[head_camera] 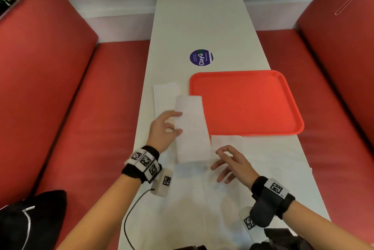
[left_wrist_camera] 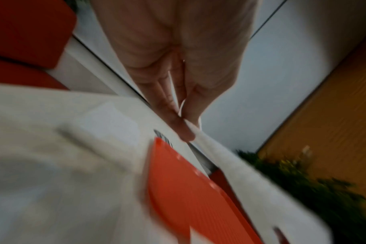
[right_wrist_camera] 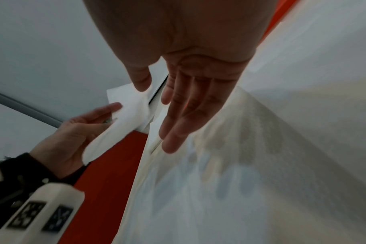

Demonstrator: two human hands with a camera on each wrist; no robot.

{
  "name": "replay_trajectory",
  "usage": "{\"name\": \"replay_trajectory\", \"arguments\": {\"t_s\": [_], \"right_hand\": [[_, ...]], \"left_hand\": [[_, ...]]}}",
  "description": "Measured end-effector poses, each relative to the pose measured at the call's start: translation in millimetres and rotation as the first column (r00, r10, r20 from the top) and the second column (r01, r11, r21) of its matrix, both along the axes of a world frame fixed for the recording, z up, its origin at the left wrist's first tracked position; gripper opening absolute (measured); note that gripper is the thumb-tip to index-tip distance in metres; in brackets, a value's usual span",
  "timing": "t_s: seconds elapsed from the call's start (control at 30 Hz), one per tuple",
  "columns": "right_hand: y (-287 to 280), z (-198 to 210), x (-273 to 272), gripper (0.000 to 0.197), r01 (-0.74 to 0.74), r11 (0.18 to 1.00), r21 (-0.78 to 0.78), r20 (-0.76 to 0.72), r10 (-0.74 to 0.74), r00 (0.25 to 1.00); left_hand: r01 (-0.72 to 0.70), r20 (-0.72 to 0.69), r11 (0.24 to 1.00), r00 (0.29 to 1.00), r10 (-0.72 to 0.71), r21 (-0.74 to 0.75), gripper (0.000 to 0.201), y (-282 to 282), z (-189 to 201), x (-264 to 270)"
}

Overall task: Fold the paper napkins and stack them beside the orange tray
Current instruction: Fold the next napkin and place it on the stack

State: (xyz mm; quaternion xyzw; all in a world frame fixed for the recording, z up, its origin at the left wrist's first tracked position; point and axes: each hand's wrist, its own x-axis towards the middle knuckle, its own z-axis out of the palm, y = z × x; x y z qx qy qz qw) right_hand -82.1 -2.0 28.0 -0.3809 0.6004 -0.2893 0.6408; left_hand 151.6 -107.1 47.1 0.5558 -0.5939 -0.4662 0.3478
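Observation:
A long folded white napkin [head_camera: 192, 128] hangs over the table, its far end overlapping the near-left corner of the orange tray [head_camera: 249, 103]. My left hand [head_camera: 176, 123] pinches its left edge between thumb and fingers; the blurred left wrist view shows that pinch [left_wrist_camera: 184, 125] on the napkin [left_wrist_camera: 251, 178] above the tray [left_wrist_camera: 188, 189]. Another folded napkin [head_camera: 165, 95] lies flat on the table, left of the tray. My right hand [head_camera: 220, 160] hovers open and holds nothing, its fingers [right_wrist_camera: 188, 107] straight over unfolded napkins [head_camera: 202, 205] spread across the near end.
The narrow white table [head_camera: 202, 26] runs between red bench seats [head_camera: 97, 108] on both sides. A round purple sticker [head_camera: 201, 57] sits beyond the tray. A black bag [head_camera: 30, 219] lies on the left seat, and a black cable [head_camera: 131, 209] trails from my left wrist.

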Motion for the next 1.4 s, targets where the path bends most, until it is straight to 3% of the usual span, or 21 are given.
{"name": "replay_trajectory", "arguments": {"t_s": [0.2, 0.5, 0.67, 0.83, 0.9, 1.0, 1.1, 1.27, 1.33, 1.4], "right_hand": [[-10, 2, -19, 0.026, 0.083, 0.996, -0.016, 0.008, -0.082, 0.997], [-19, -13, -39, 0.030, 0.199, 0.980, 0.015, -0.022, -0.199, 0.980], [-24, -15, -44, 0.031, 0.244, 0.969, 0.019, -0.025, -0.244, 0.969], [-25, -17, -45, 0.032, 0.256, 0.967, 0.004, -0.030, -0.256, 0.966], [-24, -17, -44, 0.032, 0.247, 0.969, -0.004, -0.033, -0.247, 0.968], [-21, -14, -44, 0.032, 0.252, 0.968, -0.023, -0.030, -0.252, 0.967], [-16, -9, -50, 0.033, 0.289, 0.956, -0.043, -0.043, -0.291, 0.956], [-1, -9, -68, 0.024, 0.346, 0.928, -0.141, -0.171, -0.367, 0.915], [8, -10, -76, 0.016, 0.327, 0.927, -0.182, -0.243, -0.365, 0.899], [18, -13, -86, 0.010, 0.260, 0.941, -0.218, -0.366, -0.325, 0.872]], "left_hand": [[-0.055, 0.069, 0.997, 0.996, 0.059, -0.061, 0.052, -90, -1, 42], [-0.109, 0.151, 0.983, 0.985, 0.086, 0.150, 0.054, -165, -61, 51], [-0.179, 0.270, 0.971, 0.954, 0.131, 0.161, 0.048, -167, -87, 48], [-0.209, 0.413, 0.976, 0.885, 0.215, -0.059, 0.035, -161, -86, 41], [-0.259, 0.477, 0.965, 0.845, 0.243, -0.035, 0.042, -157, -88, 39], [-0.325, 0.535, 0.943, 0.811, 0.237, 0.076, 0.069, -149, -93, 33], [-0.277, 0.555, 0.957, 0.811, 0.184, 0.088, 0.070, -146, -95, 23], [-0.253, 0.577, 0.963, 0.802, 0.153, 0.096, 0.067, -149, -88, 8], [-0.275, 0.621, 0.958, 0.766, 0.167, 0.081, 0.063, -143, -78, 2], [-0.250, 0.669, 0.968, 0.715, 0.201, -0.024, 0.055, -127, -64, -8]]}}
